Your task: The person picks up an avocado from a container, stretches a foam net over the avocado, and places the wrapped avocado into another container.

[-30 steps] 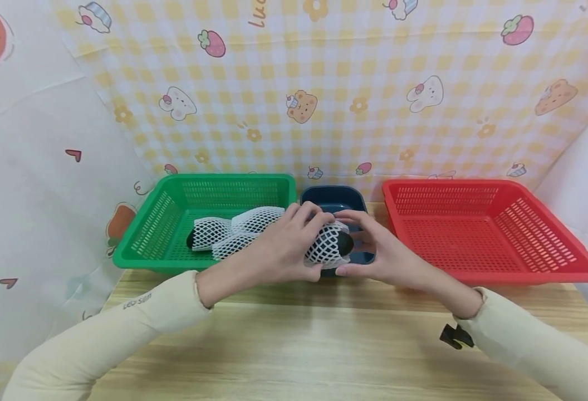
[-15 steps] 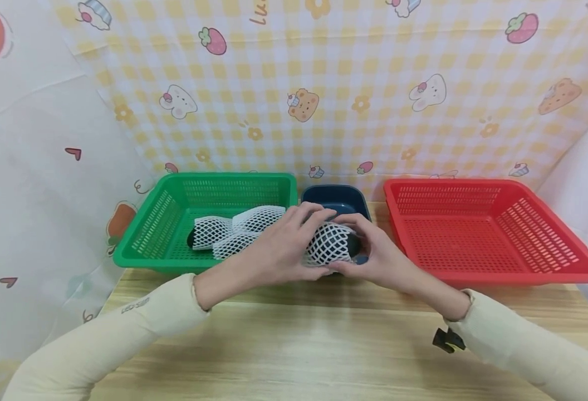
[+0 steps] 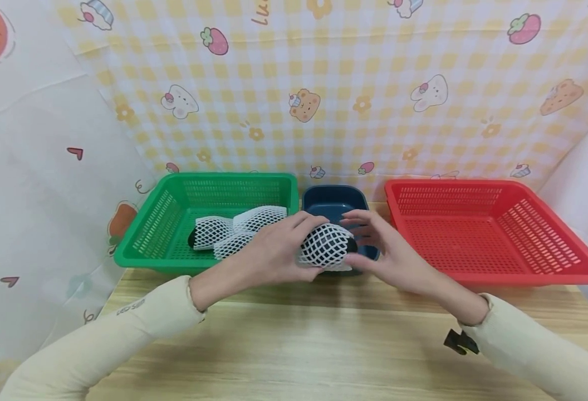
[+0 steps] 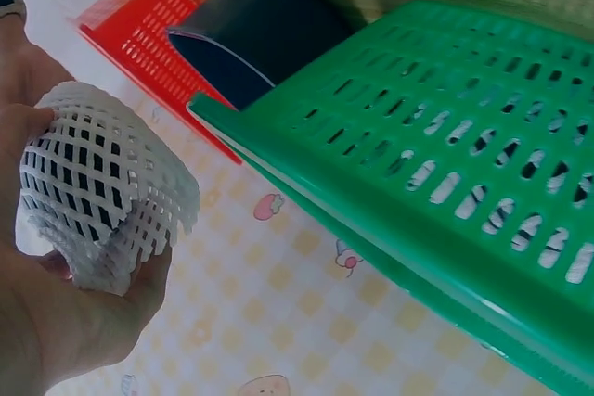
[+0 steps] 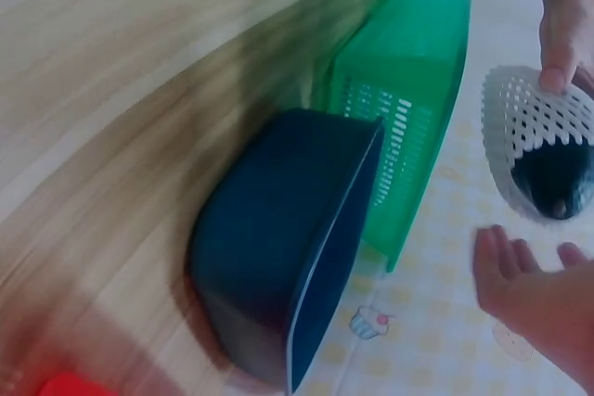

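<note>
My left hand (image 3: pixel 284 245) grips a white foam net sleeve (image 3: pixel 326 245) from its left side, thumb below and fingers over the top. Inside it sits a dark, oval, avocado-like fruit (image 5: pixel 555 178), its smooth end bare on the right. Beside that end is my right hand (image 3: pixel 386 250), fingers spread and gently bent. In the right wrist view a gap shows between its fingertips and the fruit. The sleeve's loose, frayed edge (image 4: pixel 181 201) hangs past the fruit in the left wrist view. Both are held up before a dark blue bin (image 3: pixel 336 195).
A green basket (image 3: pixel 143 253) on the left contains several netted dark fruits (image 3: pixel 212 233), partly hidden behind my left arm. To the right stands a red basket (image 3: pixel 454 234). All three containers are on a wooden table (image 3: pixel 294 345) against a checked cloth (image 3: pixel 254 72).
My right hand closed in on the fruit's bare end, then drew back to the right and spread its fingers. The net covers more of that end than a second ago. My left hand kept its grip.
</note>
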Motion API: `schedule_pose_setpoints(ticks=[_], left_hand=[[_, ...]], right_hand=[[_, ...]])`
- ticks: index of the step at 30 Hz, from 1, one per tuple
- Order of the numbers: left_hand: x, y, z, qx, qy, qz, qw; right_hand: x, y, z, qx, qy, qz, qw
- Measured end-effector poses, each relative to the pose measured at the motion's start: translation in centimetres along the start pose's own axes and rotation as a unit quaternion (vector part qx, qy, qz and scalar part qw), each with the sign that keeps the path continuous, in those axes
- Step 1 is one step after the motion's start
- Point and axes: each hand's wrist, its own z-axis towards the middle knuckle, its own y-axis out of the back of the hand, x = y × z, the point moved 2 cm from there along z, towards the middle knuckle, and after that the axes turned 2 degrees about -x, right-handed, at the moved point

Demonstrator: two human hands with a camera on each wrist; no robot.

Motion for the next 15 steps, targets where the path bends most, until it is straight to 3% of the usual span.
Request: schedule_pose_setpoints(ticks=[4, 10, 15], left_hand=[[0.29, -0.03, -0.22, -0.005, 0.006, 0.004, 1.0], [0.41, 0.04, -0.24, -0.003, 0.003, 0.006, 1.0], [0.39, 0.21, 0.02, -0.008, -0.01, 0.001, 0.9999]], right_hand=[[0.0, 0.99, -0.58, -0.038, 0.026, 0.011, 0.999], [-0.6, 0.97, -1.02, -0.018, 0.012, 0.003, 1.0], [-0.68, 0.47, -0.85, -0.037, 0.023, 0.011, 0.999]])
